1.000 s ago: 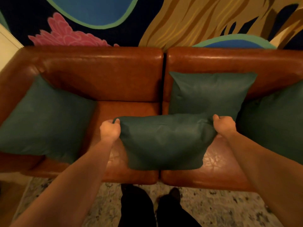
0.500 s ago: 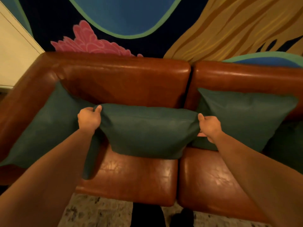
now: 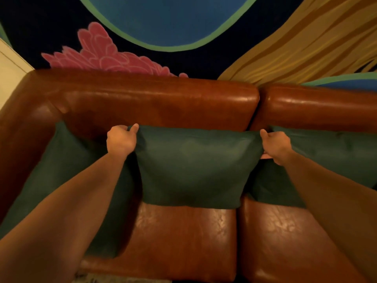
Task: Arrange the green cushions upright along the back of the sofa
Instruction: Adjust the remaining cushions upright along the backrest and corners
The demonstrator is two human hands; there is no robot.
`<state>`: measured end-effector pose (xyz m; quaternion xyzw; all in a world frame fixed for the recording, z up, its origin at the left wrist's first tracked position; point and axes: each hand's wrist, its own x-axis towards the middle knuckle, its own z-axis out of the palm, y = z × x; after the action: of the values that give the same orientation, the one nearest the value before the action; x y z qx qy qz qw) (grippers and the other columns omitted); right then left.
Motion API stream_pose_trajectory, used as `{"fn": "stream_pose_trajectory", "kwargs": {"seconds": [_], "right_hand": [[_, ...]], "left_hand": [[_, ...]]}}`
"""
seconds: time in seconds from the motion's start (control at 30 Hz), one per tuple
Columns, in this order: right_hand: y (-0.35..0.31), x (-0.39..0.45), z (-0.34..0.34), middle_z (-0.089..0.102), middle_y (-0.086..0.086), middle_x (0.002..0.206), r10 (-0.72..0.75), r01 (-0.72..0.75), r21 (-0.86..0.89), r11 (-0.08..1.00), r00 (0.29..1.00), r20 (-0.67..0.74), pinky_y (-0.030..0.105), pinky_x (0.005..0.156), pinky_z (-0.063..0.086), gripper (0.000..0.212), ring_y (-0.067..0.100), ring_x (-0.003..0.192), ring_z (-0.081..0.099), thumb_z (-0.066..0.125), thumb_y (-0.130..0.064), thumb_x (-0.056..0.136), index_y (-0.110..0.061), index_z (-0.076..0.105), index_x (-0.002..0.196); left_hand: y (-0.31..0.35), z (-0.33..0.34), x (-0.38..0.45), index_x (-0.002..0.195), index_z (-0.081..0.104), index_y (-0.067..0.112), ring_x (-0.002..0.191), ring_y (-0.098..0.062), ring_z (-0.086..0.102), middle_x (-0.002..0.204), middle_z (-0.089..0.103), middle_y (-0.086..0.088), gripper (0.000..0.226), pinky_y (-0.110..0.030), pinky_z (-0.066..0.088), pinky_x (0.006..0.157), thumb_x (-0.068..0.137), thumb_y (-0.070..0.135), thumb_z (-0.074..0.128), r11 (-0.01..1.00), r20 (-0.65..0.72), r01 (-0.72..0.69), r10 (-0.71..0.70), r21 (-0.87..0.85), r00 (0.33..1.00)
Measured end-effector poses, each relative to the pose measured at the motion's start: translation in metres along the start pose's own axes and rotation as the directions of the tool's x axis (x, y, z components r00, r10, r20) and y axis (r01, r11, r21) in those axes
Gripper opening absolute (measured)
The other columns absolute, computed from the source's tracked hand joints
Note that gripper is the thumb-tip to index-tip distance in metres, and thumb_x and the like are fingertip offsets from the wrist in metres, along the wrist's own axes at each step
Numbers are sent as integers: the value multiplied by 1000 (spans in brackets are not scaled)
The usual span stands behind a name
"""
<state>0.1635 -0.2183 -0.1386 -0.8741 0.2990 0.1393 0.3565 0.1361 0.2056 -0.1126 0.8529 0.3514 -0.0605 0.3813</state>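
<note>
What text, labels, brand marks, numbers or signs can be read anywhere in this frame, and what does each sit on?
None: no readable text in the head view.
Middle green cushion, held by the left hand and right hand: plain fabric, no tag showing.
Brown leather sofa: no brand mark visible.
Wall mural: painted shapes only, no letters.
</note>
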Motion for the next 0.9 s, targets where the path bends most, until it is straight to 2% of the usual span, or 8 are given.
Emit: {"fn": "stream_pose_trajectory", "kwargs": {"seconds": [0.1, 0.23, 0.4, 0.47, 0.57, 0.67, 0.77, 0.9], "right_hand": [[-5, 11, 4, 72, 25, 87, -26, 26, -24, 999, 1000, -2, 54, 87, 58, 59, 41, 81, 71, 48, -44, 104, 9, 72, 92], [-13, 23, 7, 71, 27, 89, -44, 44, -39, 998, 999, 5, 53, 87, 57, 58, 41, 82, 71, 45, -41, 106, 10, 71, 94], [-19, 38, 8, 72, 25, 98, 2, -3, 66, 998, 1000, 19, 56, 85, 59, 59, 41, 91, 71, 48, -47, 103, 7, 70, 101], [-21, 39, 9, 68, 17, 112, 78, -95, 186, 978, 992, 96, 53, 86, 61, 55, 36, 101, 69, 48, -51, 102, -1, 65, 117], [-18, 28, 9, 60, 8, 133, 72, -120, 294, 948, 983, 170, 46, 90, 57, 57, 31, 115, 63, 55, -55, 97, -16, 52, 139], [-4, -1, 19, 59, -4, 140, 16, -130, 433, 892, 966, 256, 44, 95, 44, 64, 22, 126, 57, 69, -49, 91, -29, 43, 146], [16, -16, 35, 50, -8, 150, 9, -145, 362, 921, 936, 351, 49, 97, 41, 94, 23, 136, 48, 80, -47, 81, -39, 23, 155], [23, -17, 49, 53, -6, 147, -62, -71, 384, 921, 945, 323, 32, 71, 49, 88, 24, 133, 53, 81, -35, 83, -34, 29, 154]], "left_hand": [[10, 0, 15, 71, 50, 19, 71, -31, 65, 76, 59, -9, 38, -55, 61, 79, 99, 43, 59, 1000, 56, 6, -5, -5, 998], [16, 5, 29, 66, 31, 31, 83, -36, 63, 71, 45, 2, 45, -57, 60, 82, 99, 42, 59, 1000, 67, -25, 25, -1, 997], [15, 10, 40, 70, 43, 29, 86, -31, 62, 76, 53, 0, 36, -55, 61, 82, 99, 45, 59, 998, 65, -2, 6, -62, 998], [16, 11, 46, 102, 65, 16, 98, -30, 64, 101, 64, -8, 36, -53, 61, 85, 99, 50, 55, 983, 117, 78, -58, -169, 991], [12, 12, 44, 151, 41, 19, 118, -27, 53, 137, 52, -1, 63, -50, 51, 102, 100, 55, 49, 931, 191, 165, -106, -327, 976], [-5, 18, 27, 152, 34, 35, 137, -28, 44, 154, 42, 1, 60, -55, 40, 109, 99, 60, 46, 917, 306, 167, -52, -363, 951], [-29, 28, 12, 154, 18, 51, 144, -27, 39, 160, 37, 9, 67, -61, 35, 112, 95, 64, 48, 922, 428, 202, -44, -330, 903], [-37, 35, 5, 151, 22, 55, 138, -26, 48, 152, 47, 11, 63, -65, 41, 107, 94, 68, 45, 936, 457, 178, -22, -302, 889]]}}
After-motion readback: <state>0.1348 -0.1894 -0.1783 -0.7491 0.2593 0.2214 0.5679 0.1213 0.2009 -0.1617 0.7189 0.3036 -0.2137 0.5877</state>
